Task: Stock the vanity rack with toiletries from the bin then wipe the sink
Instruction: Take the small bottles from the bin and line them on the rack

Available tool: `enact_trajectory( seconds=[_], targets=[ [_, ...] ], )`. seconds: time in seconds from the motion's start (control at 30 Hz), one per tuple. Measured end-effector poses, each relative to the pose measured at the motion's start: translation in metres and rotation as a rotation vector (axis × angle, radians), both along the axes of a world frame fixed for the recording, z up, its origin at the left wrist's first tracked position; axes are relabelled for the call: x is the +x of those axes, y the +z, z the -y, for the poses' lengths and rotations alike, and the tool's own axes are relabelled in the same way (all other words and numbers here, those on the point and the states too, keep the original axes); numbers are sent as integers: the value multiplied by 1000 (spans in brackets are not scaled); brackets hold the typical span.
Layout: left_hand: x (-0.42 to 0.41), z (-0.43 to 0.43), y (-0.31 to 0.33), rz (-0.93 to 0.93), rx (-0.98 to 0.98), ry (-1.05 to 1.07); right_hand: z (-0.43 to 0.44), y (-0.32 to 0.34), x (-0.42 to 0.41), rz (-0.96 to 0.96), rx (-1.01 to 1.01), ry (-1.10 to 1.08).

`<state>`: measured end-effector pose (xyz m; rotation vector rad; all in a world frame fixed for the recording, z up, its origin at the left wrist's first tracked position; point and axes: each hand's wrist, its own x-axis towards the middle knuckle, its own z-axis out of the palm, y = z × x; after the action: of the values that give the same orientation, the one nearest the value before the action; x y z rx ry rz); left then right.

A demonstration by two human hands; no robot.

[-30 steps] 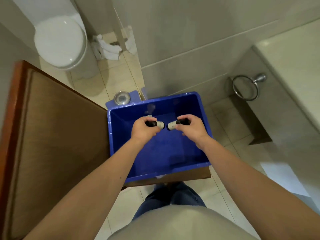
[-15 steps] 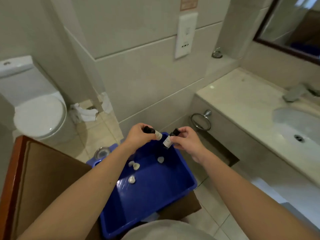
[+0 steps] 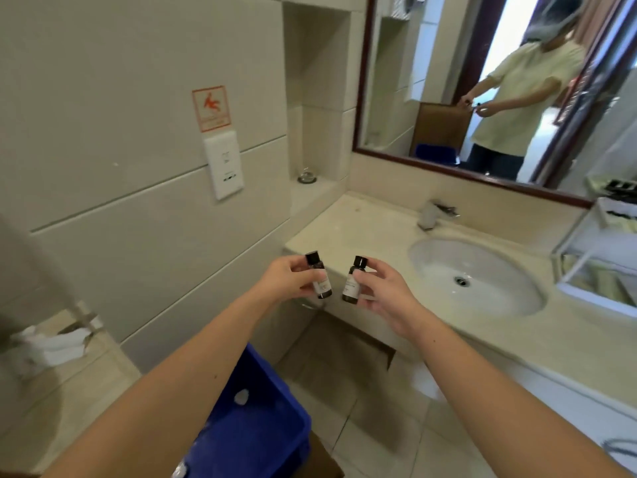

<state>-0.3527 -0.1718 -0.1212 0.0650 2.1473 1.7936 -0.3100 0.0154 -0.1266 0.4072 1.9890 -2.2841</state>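
My left hand (image 3: 286, 281) holds a small dark toiletry bottle (image 3: 319, 276) with a black cap and white label, upright. My right hand (image 3: 384, 291) holds a second, matching bottle (image 3: 352, 281). Both bottles hang in the air just left of the beige vanity counter (image 3: 362, 229). The blue bin (image 3: 262, 419) sits low under my left forearm, with small white items (image 3: 241, 396) inside. The white oval sink (image 3: 475, 274) lies to the right. A white wire vanity rack (image 3: 599, 243) stands at the far right edge, partly cut off.
A chrome faucet (image 3: 436, 213) stands behind the sink. A framed mirror (image 3: 499, 81) shows a person's reflection. A wall socket (image 3: 224, 163) and warning sticker (image 3: 211, 108) are on the tiled wall. A small glass dish (image 3: 306, 177) rests in the niche. Crumpled paper (image 3: 48, 343) lies on the floor.
Both hands have lifted the two bottles out of the bin and up toward the counter. The view has swung up and right, from the bin to the sink and mirror.
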Motion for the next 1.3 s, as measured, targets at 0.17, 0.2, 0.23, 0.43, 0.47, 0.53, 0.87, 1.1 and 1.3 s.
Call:
enact_trajectory(
  seconds=[0.17,0.2,0.23,0.43,0.47,0.53,0.87,1.1,1.3],
  targets=[
    [8,-95,19,-32,46,-113,-87,18,22,9,-21,-78],
    [12,-115,24,-29,60,-132,-104,23,28,10,-28,-94],
    [16,-135,27,-21,73,-148,-120,27,34,7,-42,-111],
    [41,-245,37,-22,94,-236,-214,41,71,13,-94,-201],
    [46,-262,36,-26,99,-257,-228,43,78,15,-83,-208],
    [55,-295,36,-23,105,-288,-258,45,91,16,-85,-229],
    [95,-427,41,-23,62,-438,-380,45,145,-37,-110,-349],
    [98,-497,49,-58,51,-557,-444,49,164,-73,-138,-444],
    [73,-560,51,-91,65,-648,-497,53,152,-88,-112,-524]
  ],
)
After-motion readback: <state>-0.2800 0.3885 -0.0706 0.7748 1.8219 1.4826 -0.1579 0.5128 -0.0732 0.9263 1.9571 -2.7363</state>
